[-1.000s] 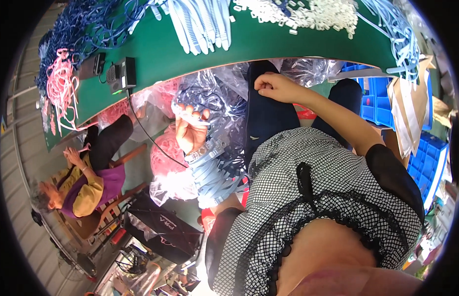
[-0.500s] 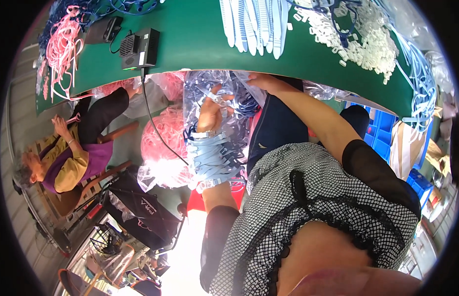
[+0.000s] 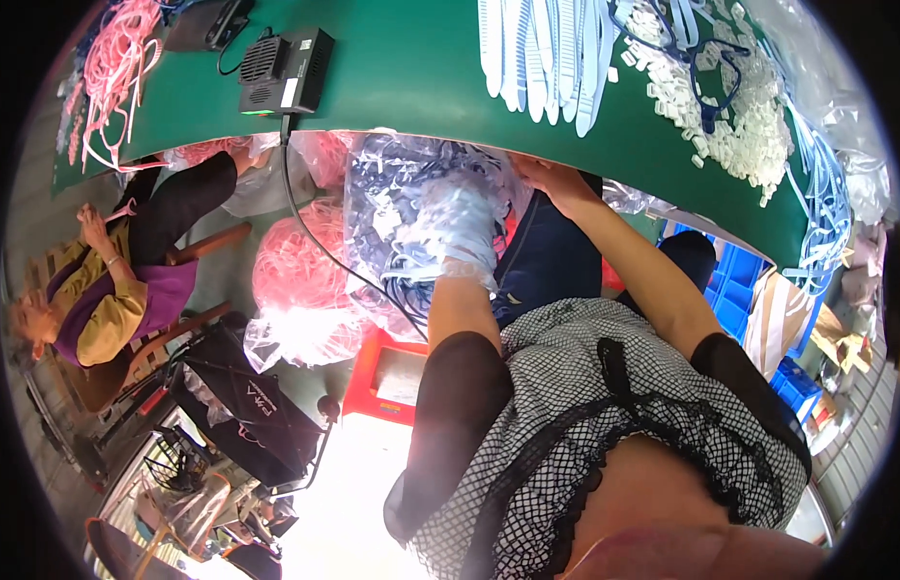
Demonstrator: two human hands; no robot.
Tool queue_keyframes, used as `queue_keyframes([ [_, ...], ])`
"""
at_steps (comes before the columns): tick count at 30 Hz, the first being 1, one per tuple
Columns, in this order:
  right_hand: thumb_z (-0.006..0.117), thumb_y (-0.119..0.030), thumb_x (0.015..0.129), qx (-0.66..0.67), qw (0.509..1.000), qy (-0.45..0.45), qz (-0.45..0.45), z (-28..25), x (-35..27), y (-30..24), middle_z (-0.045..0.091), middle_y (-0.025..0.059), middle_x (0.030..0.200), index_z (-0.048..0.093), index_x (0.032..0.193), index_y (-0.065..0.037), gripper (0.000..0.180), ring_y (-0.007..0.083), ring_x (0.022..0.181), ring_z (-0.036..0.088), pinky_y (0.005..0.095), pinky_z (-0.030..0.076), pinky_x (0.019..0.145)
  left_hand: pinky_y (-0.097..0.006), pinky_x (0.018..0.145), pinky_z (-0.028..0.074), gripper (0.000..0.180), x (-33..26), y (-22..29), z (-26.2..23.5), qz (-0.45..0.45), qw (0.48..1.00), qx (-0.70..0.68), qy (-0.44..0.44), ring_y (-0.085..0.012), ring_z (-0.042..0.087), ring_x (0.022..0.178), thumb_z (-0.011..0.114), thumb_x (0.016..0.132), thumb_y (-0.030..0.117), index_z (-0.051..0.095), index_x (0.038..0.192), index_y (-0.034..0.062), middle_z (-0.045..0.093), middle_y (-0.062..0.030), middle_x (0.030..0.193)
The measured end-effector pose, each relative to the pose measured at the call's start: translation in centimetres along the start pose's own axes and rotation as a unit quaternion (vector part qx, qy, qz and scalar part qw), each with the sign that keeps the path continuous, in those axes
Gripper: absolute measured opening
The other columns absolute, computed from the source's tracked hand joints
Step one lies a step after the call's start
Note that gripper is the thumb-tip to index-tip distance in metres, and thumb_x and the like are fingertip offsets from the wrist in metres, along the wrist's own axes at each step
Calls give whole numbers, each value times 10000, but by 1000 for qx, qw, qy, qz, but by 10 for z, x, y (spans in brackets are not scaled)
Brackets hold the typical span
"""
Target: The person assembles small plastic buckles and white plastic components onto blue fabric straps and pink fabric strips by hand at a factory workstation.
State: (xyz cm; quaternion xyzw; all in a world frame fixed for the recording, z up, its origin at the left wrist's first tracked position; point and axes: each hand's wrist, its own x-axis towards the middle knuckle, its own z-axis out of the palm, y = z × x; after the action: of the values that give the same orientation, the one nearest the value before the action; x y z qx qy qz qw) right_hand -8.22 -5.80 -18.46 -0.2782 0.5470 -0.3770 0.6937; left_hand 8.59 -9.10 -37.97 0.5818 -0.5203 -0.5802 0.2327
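Observation:
A clear plastic bag [image 3: 392, 193] full of blue cords [image 3: 402, 261] hangs under the near edge of the green table [image 3: 411, 77]. My left hand [image 3: 457, 227], in a thin see-through glove, is pushed into the bag's mouth and closed around a bunch of the cords. My right hand [image 3: 556, 179] grips the bag's upper rim just under the table edge. Both forearms reach forward over my checked dress.
On the table lie pale blue straps [image 3: 542, 53], a heap of small white pieces [image 3: 750, 135], loose blue cords [image 3: 822, 203], pink cords [image 3: 116, 58] and a black box [image 3: 286, 70] with a cable. Another person [image 3: 102, 290] sits at left. Below are a bag of pink cords [image 3: 295, 271], a red crate [image 3: 392, 372] and blue crates [image 3: 735, 290].
My left hand has risen with the blue cords and gone deeper into the bag. My right hand stayed at the bag's rim. The view has swung nearer the table.

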Motion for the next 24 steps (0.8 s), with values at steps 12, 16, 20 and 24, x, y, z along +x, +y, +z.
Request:
queue_keyframes([
  [12, 661, -180, 778, -195, 976, -68, -70, 3, 3, 15, 559, 76, 1050, 546, 1109, -8, 390, 179, 984, 540, 297, 412, 884, -383, 758, 486, 324, -11, -11, 13, -64, 988, 104, -97, -270, 629, 879, 478, 786, 96, 592, 1081, 25, 618, -216, 1000],
  [16, 686, -271, 752, -383, 907, -82, -153, 31, -6, 20, 523, 177, 1099, 540, 1106, 11, 476, 266, 1032, 528, 333, 400, 902, -385, 779, 478, 314, -11, -12, 31, -90, 977, 141, -129, -279, 623, 896, 480, 783, 94, 603, 1063, 26, 616, -220, 1003],
  [20, 676, -319, 716, -405, 877, -129, -224, 45, -3, 37, 559, 188, 1009, 592, 1012, -11, 435, 334, 960, 550, 381, 445, 811, -387, 800, 470, 305, -23, -19, 44, -124, 965, 175, -154, -289, 618, 912, 481, 779, 93, 614, 1046, 26, 615, -225, 1005],
  [24, 645, -234, 713, -529, 833, -83, -137, 39, 2, 49, 556, 173, 978, 592, 901, -2, 303, 326, 916, 554, 377, 447, 793, -388, 821, 462, 297, -63, -37, 29, -159, 948, 208, -179, -298, 613, 929, 483, 776, 92, 625, 1028, 26, 613, -229, 1008],
])
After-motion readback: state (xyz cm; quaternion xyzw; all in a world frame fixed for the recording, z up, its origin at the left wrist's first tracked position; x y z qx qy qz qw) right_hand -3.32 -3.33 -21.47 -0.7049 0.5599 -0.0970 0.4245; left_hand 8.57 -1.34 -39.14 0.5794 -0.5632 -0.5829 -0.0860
